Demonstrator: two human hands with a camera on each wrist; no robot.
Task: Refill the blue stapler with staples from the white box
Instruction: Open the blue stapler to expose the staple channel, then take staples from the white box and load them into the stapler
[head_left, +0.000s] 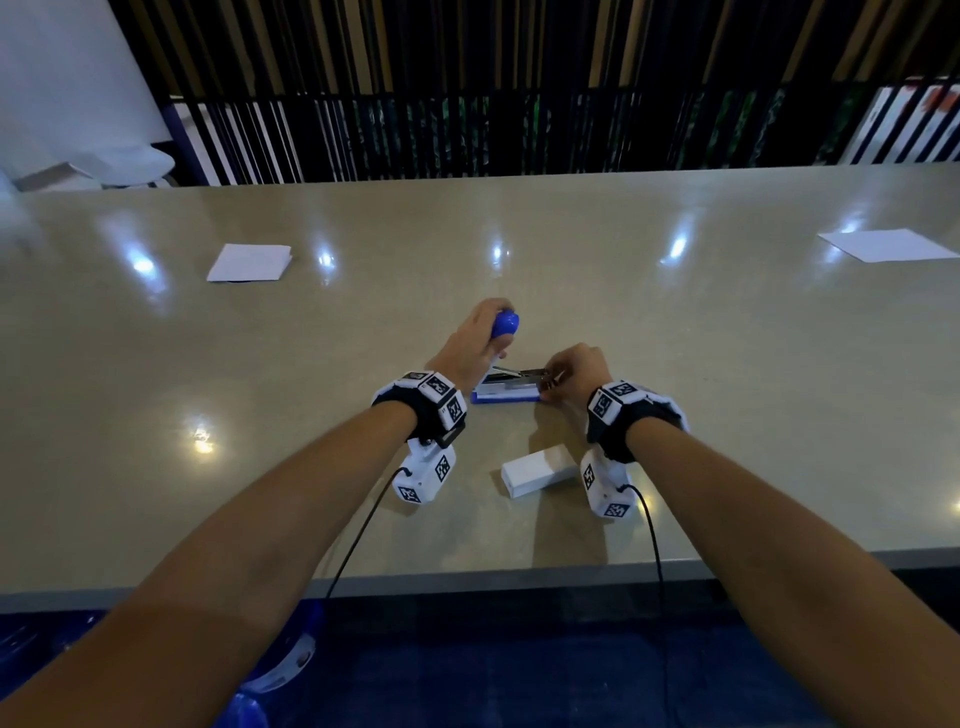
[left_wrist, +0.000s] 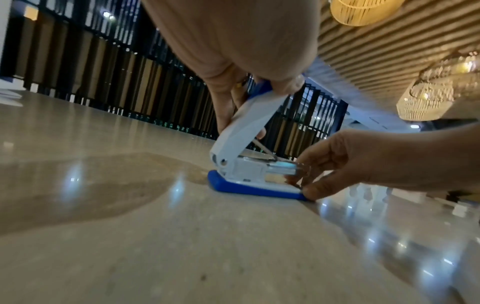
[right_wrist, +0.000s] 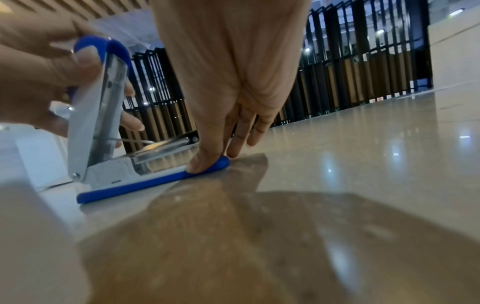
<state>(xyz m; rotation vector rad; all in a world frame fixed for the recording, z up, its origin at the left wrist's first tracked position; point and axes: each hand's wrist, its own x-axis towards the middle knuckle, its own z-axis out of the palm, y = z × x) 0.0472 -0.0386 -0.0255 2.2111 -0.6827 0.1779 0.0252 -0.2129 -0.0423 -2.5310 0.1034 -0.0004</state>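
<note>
Blue plastic marks the stapler (head_left: 506, 387), which sits on the table (head_left: 675, 364) in front of you with its lid swung up and back. Your left hand (head_left: 475, 340) curls around the raised lid near its rounded blue tip and holds it open. Your right hand (head_left: 576, 371) works at the front end of the exposed metal magazine (left_wrist: 281, 168): the thumb presses on the blue base while the curled fingers pinch at the channel. Whether a strip of staples is between those fingers cannot be told from these views. The white box (head_left: 540, 470) lies on the table just nearer you, between your wrists, apart from the stapler. The step in hand appears to be loading the magazine. Next, you likely need the strip seated flat in the channel, then the lid lowered until it closes, with your fingers withdrawn first.
</note>
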